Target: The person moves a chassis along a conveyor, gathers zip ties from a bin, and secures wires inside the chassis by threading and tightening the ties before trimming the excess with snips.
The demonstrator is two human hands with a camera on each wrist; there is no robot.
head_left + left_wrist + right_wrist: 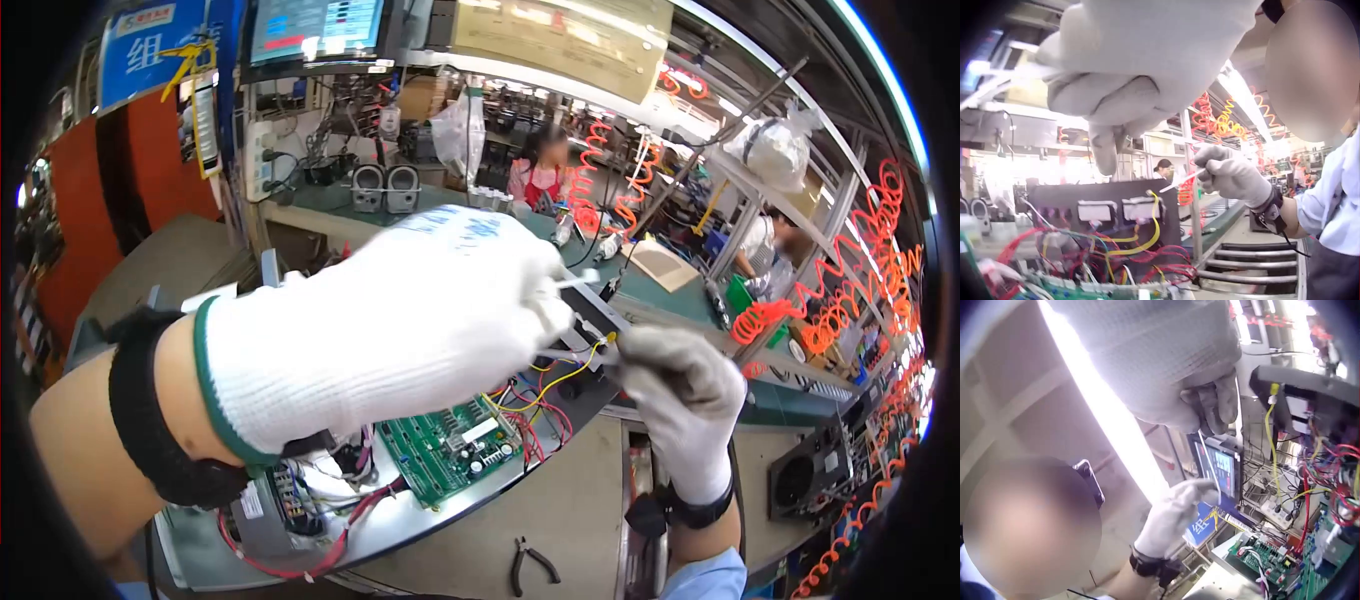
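My white-gloved left hand (440,290) is raised over the open equipment chassis and pinches a thin white cable tie (578,281) at its fingertips. My right hand (685,385), also gloved, is beside the chassis's right end with fingers curled. A slim white strip (1179,182), like another cable tie, projects from its fingertips in the left wrist view. Between and below the hands stands a dark panel (1104,194), with a yellow wire (1159,219) attached near its top corner. Red, yellow and white wires run down to the green circuit board (440,460). My left hand hides part of the chassis.
Black-handled pliers (532,565) lie on the bench in front of the chassis. Metal rollers (1254,265) run beside it. Coiled orange air hoses (830,300) hang at right. A monitor (315,30) stands at the back, and other people work beyond the bench.
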